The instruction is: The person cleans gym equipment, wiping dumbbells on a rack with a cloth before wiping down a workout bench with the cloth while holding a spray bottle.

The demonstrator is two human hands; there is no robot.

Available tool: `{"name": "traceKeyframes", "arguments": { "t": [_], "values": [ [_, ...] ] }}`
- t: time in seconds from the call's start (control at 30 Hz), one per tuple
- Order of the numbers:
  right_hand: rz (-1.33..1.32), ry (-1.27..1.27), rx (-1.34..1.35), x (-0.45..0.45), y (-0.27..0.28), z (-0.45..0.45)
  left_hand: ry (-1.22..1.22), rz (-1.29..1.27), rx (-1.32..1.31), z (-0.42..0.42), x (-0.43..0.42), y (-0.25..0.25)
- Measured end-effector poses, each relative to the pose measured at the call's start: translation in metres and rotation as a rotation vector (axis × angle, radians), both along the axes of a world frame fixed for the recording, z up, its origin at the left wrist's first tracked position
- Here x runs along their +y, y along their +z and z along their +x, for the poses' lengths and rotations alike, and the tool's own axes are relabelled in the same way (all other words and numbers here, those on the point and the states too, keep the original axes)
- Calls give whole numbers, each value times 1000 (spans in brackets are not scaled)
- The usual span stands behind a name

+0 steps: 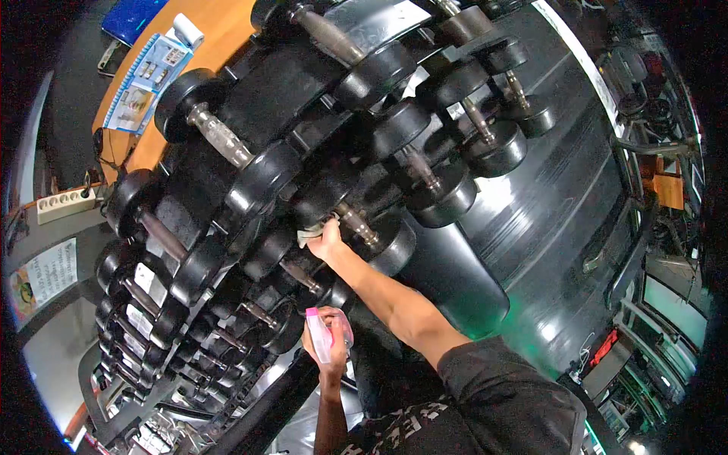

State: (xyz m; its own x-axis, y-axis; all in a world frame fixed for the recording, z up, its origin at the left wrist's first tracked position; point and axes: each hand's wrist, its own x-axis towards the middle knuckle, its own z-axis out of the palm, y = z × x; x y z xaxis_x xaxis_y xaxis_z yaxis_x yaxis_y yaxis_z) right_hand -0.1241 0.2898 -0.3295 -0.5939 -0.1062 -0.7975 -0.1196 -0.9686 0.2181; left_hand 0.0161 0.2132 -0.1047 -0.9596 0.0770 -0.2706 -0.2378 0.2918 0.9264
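Observation:
My left hand (326, 345) is wrapped round a spray bottle (320, 334) with a pink and white head, low in front of the dumbbell rack. My right hand (326, 241) reaches into the rack and holds a pale cloth (309, 234) against a black dumbbell (327, 199). The cloth lies by the dumbbell's round head, beside its worn metal handle (356, 223). Part of the cloth is hidden by the fingers.
Rows of black dumbbells (269, 178) fill the rack. A black padded bench (459, 280) stands right of my right arm. At the upper left are a wooden counter (220, 30) with a blue-edged calendar (148, 80) and a white power strip (66, 205).

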Motion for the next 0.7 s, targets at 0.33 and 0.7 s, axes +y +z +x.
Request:
{"name": "traceKeyframes", "arguments": {
  "t": [0.33, 0.7],
  "values": [
    [57, 104, 60, 131, 75, 34, -57, -7, -32, -1, 20, -3],
    [1255, 176, -102, 115, 44, 19, -54, 57, -21, 24, 16, -15]
  ]
}}
